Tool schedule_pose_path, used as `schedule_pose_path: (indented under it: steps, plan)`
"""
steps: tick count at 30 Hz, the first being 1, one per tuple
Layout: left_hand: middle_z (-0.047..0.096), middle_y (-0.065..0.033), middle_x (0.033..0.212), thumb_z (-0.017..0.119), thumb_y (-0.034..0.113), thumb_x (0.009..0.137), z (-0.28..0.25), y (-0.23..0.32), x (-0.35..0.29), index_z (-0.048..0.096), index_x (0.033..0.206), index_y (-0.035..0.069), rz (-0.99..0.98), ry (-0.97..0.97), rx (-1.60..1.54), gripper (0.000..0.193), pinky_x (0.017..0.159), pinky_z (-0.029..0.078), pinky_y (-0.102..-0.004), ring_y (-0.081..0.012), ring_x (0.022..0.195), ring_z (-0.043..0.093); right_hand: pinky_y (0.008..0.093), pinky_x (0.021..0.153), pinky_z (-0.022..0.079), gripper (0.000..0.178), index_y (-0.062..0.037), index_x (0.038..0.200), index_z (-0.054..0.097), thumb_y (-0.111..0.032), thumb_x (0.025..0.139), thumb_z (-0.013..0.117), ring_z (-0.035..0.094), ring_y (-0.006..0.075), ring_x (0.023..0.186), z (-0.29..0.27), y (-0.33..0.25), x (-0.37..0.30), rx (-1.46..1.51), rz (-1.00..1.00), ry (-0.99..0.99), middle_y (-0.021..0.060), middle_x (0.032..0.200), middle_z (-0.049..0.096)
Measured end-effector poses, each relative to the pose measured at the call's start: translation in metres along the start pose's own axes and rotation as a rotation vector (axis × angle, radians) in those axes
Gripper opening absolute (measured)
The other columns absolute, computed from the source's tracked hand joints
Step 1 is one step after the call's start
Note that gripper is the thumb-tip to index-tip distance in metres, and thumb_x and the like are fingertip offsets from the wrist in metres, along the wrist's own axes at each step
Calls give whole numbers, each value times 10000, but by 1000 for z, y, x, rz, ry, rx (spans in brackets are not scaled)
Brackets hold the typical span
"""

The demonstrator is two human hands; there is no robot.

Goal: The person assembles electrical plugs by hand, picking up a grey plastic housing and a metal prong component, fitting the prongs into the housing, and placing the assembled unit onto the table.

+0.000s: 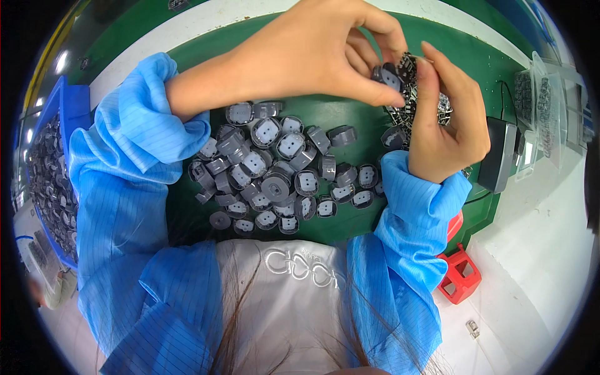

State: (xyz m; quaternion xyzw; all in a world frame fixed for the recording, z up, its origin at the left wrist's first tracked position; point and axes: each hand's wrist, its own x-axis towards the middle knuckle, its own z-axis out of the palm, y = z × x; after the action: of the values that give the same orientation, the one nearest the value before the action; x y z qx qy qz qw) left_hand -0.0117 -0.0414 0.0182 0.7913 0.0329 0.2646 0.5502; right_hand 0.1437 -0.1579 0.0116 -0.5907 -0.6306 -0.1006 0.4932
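Observation:
My left hand (325,59) reaches across to the right side of the green table and grips a small dark grey plastic housing (390,76) between thumb and fingers. Close beside it, my right hand (459,115) is closed in a pinch. A thin, small metal part (427,60) shows at its thumb and fingertip; its exact kind is too small to tell. Under and between both hands lies a heap of small shiny metal parts (406,112), partly hidden by the fingers. Many similar grey housings with light grey, holed inner faces lie in a loose pile (290,145) near my body.
A blue bin (74,103) full of dark parts stands at the left. On the right are a black box-shaped device (500,156) with a cable and clear plastic trays (550,115) of small parts. A red stool (461,275) stands below the green table's edge (484,209).

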Motion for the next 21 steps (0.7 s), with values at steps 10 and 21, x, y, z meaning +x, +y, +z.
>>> schedule_pose_path:
  steps: [10, 21]
  plan:
    - [681, -161, 983, 770, -41, 765, 6, 0, 0, 608, 1017, -71, -74, 57, -66, 301, 804, 602, -284, -189, 912, 704, 270, 716, 522, 148, -12, 894, 720, 43, 760, 750, 667, 168, 765, -6, -3, -1, 185, 194, -115, 83, 837, 717]
    - [674, -123, 909, 759, -46, 786, 3, -15, -3, 590, 954, -63, 264, 25, 15, 239, 780, 592, -243, -135, 887, 687, 320, 702, 507, 202, -66, 839, 718, 36, 679, 788, 639, 223, 736, 0, -4, 0, -62, -1, -71, 57, 799, 689]
